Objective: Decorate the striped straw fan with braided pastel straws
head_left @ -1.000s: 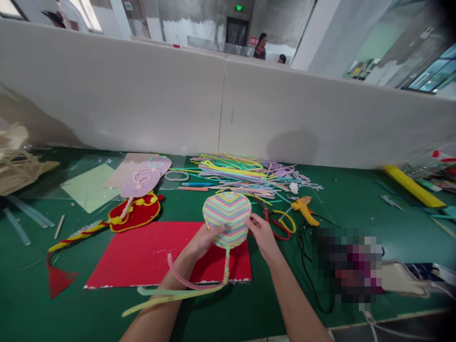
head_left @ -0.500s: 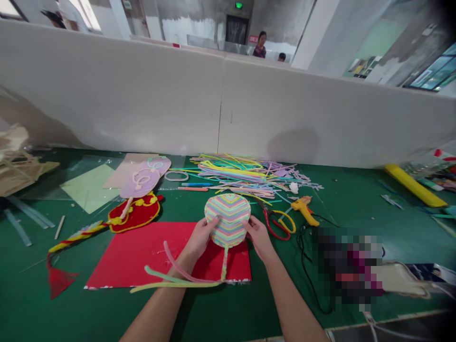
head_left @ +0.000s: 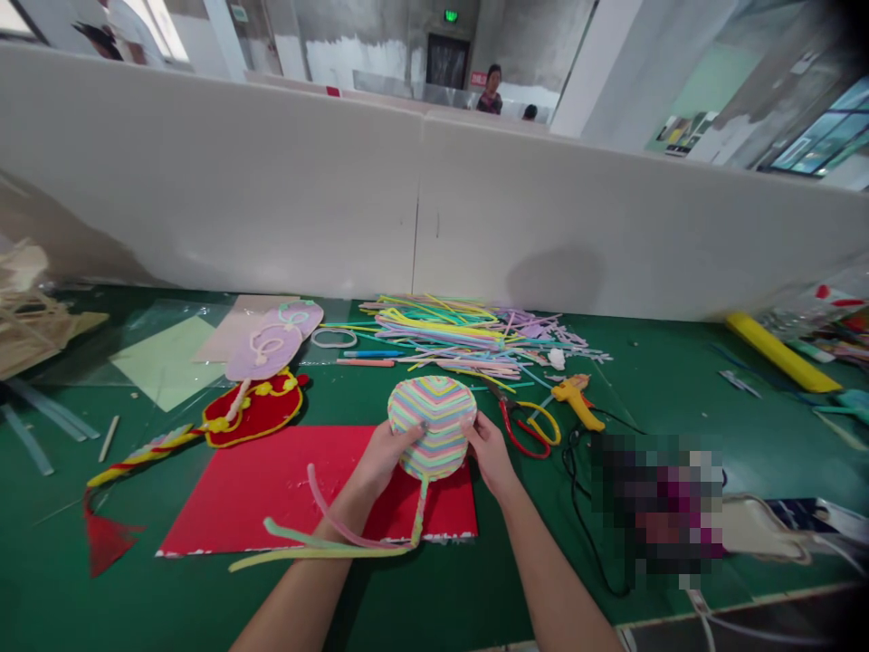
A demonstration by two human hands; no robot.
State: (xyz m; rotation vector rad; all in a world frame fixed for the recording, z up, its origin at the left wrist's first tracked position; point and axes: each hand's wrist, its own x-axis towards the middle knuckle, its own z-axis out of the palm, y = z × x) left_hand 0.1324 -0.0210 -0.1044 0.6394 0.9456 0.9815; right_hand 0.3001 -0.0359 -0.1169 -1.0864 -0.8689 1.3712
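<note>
Between my hands is a round fan (head_left: 433, 426) covered with pastel stripes in a chevron pattern. My left hand (head_left: 381, 455) pinches its left edge, thumb lying on the striped face. At the right edge my right hand (head_left: 490, 450) grips it, also with the thumb in front. A braided handle (head_left: 420, 512) hangs from the fan's bottom. Loose pink, green and yellow pipe cleaners (head_left: 319, 543) run leftward from the handle's end, over my left forearm. Below the fan lies a red sheet (head_left: 258, 493) with a worn white front edge.
Pipe cleaners (head_left: 441, 330) are heaped by the white partition (head_left: 285, 199). Scissors (head_left: 526, 430) and a yellow glue gun (head_left: 577, 398) with a black cord lie to the right. On the left are a red tasselled fan (head_left: 254, 417) and a purple fan (head_left: 254, 353). A yellow stick (head_left: 780, 353) lies far right.
The fan's lower end has swung slightly left, and the loose pipe cleaners have shifted left with it. Both hands keep their hold on its edges.
</note>
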